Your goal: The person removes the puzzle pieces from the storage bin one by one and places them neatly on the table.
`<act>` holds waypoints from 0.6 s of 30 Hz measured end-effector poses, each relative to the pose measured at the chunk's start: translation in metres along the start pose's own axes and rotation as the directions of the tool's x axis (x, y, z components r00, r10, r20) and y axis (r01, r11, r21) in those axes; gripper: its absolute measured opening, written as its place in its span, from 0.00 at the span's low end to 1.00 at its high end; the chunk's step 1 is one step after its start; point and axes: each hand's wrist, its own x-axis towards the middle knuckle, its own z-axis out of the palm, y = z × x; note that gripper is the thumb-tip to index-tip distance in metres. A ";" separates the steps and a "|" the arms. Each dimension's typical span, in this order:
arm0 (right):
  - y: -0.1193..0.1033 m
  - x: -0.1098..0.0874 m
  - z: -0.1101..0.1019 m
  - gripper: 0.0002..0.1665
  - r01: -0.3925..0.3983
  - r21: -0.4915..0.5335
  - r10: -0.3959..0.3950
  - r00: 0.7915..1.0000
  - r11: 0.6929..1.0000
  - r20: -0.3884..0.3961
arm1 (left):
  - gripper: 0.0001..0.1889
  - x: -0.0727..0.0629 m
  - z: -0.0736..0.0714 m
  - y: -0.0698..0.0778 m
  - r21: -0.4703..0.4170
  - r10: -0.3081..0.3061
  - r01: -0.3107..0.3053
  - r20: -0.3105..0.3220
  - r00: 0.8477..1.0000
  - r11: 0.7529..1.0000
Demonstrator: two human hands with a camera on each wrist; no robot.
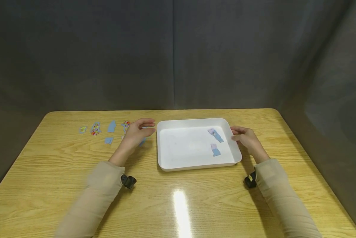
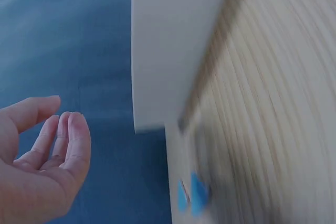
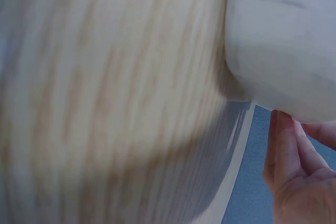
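A shallow white tray (image 1: 178, 168) lies on the table, with two flat blue-and-lilac puzzle pieces at its right side, an upper one (image 1: 216, 135) and a lower one (image 1: 215, 150). My right hand (image 1: 247, 138) grips the tray's right end; in the right wrist view its fingertips (image 3: 284, 116) touch the tray wall. Just off the tray's left end hovers my left hand (image 1: 136, 132), fingers loosely bent and holding nothing. The left wrist view shows a gap between that hand and the tray (image 2: 168, 51). Partly behind the left hand are a blue piece (image 1: 142, 141) and a multicoloured piece (image 1: 125, 125).
Left of the tray, several more flat pieces lie on the wooden table (image 1: 47, 185): a yellowish one (image 1: 83, 129), a multicoloured one (image 1: 96, 128) and two blue ones, one tall (image 1: 111, 126), one squarish (image 1: 109, 140). A dark curtain (image 1: 172, 59) hangs behind the table.
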 end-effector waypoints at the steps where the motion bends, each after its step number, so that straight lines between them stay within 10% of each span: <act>1: 0.000 0.000 0.000 0.31 0.001 0.002 -0.001 1.000 1.000 0.002 | 0.24 0.002 0.007 0.003 0.003 0.004 -0.004 0.006 1.000 1.000; 18: 0.000 0.001 0.000 0.31 -0.005 -0.008 0.005 1.000 1.000 -0.010 | 0.19 0.025 0.118 0.012 0.052 0.056 -0.067 0.188 0.981 0.996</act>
